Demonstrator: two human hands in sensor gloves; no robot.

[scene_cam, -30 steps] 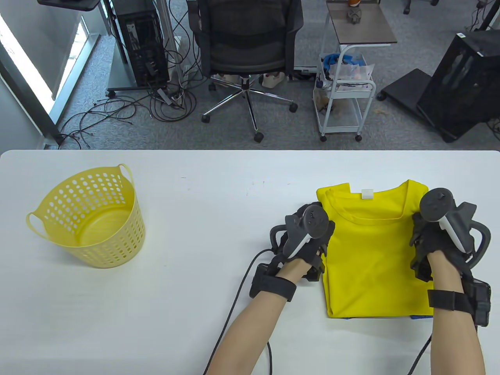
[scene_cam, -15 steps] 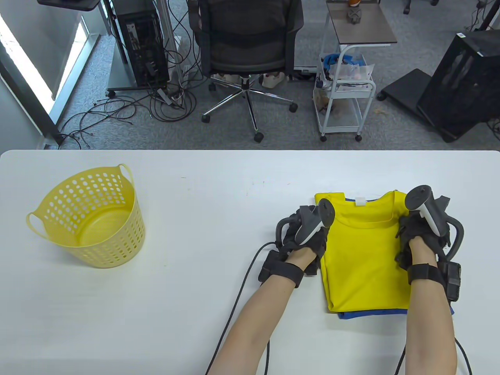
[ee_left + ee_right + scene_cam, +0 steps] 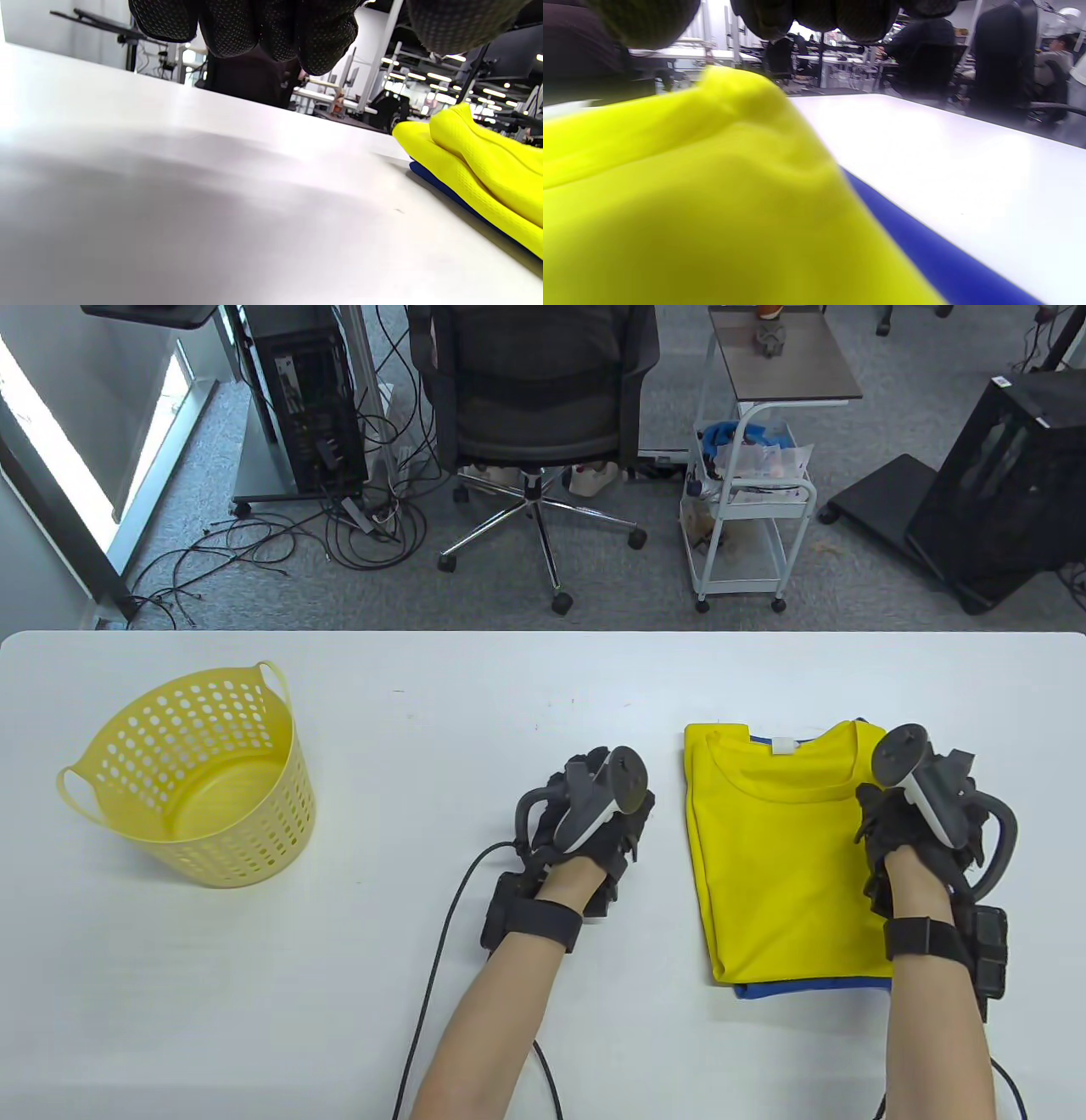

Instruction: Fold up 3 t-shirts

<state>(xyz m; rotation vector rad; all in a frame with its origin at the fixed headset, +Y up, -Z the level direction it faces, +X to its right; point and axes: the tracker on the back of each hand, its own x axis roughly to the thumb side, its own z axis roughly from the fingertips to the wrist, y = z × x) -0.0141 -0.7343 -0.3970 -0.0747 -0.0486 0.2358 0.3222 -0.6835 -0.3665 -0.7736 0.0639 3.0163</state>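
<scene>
Folded yellow t-shirt (image 3: 789,857) lies on a blue one (image 3: 806,987), near the desk's (image 3: 475,687) right edge. White neck tag (image 3: 784,746) unreadable. Left hand (image 3: 590,823) relaxed, holding nothing. Right hand's (image 3: 920,823) grip: cannot tell.

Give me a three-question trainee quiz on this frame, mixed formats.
1. True or false: the left hand is touching the yellow t-shirt.
2. What lies under the yellow t-shirt? A) blue garment B) towel C) nothing
3. Fill in: the yellow basket holds ____ folded shirts.

Key: 1 false, it sits on the bare table beside the shirt. 2 A, a blue edge shows at the near side. 3 no.
</scene>
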